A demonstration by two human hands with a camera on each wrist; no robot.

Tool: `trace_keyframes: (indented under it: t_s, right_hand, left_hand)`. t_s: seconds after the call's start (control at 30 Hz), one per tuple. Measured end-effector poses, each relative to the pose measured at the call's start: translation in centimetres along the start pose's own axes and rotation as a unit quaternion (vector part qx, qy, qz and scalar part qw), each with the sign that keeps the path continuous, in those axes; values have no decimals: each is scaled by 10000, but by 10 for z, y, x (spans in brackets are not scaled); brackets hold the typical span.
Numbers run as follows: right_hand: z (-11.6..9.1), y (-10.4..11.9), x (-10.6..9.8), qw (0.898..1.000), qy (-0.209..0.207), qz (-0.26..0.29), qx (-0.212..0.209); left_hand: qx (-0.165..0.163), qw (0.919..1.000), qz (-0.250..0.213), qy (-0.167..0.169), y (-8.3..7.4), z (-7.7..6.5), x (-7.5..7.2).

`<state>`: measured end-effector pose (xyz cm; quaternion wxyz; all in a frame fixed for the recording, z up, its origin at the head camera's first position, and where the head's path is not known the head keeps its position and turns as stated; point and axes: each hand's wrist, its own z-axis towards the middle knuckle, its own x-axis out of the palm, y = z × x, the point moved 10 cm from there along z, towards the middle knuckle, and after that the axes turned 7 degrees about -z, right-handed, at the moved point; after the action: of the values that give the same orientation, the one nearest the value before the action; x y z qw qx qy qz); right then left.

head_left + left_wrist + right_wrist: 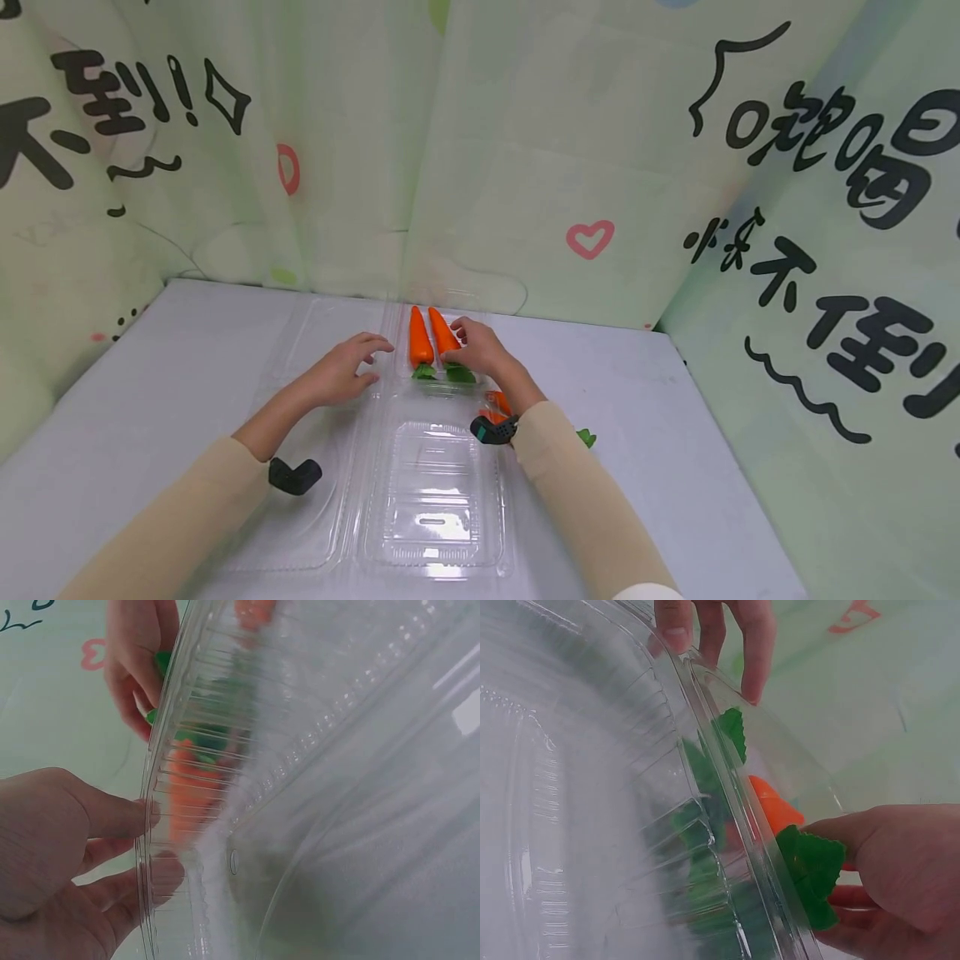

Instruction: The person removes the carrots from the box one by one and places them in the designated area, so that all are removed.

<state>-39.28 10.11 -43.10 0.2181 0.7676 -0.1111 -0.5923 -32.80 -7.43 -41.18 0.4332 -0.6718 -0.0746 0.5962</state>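
Observation:
Two orange carrots with green leaf tops lie side by side in the far half of a clear plastic clamshell box [435,575], the left carrot [421,337] and the right carrot [442,331]. My right hand [480,346] holds the right carrot, thumb near its leafy end. In the right wrist view, carrot leaves [810,877] partly cover the fingers of that hand. At the box's left side is my left hand [341,371], thumb and fingers spread apart. Its fingertips [169,874] are right at the clear rim, seen through the plastic in the left wrist view.
Another carrot [498,403] lies right of the box, partly hidden under my right wrist. Green leaves [587,437] show beside my right sleeve. A second clear plastic container [300,533] lies to the left on the white table [150,400]. Printed curtains [510,183] stand behind and beside the table.

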Motion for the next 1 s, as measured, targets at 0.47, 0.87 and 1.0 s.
trace_keyframes:
  t_s: [0.47,0.87,1.0]
  right_hand:
    - [5,2,4,9997,80,-212,125]
    - [5,5,11,9984,56,-555,60]
    - [6,7,10,9978,-24,-660,10]
  left_hand:
    - [-11,10000,-24,62,1,1,-1]
    - [23,9999,-88,87,1,0,2]
    - [7,10000,-30,39,1,1,1]
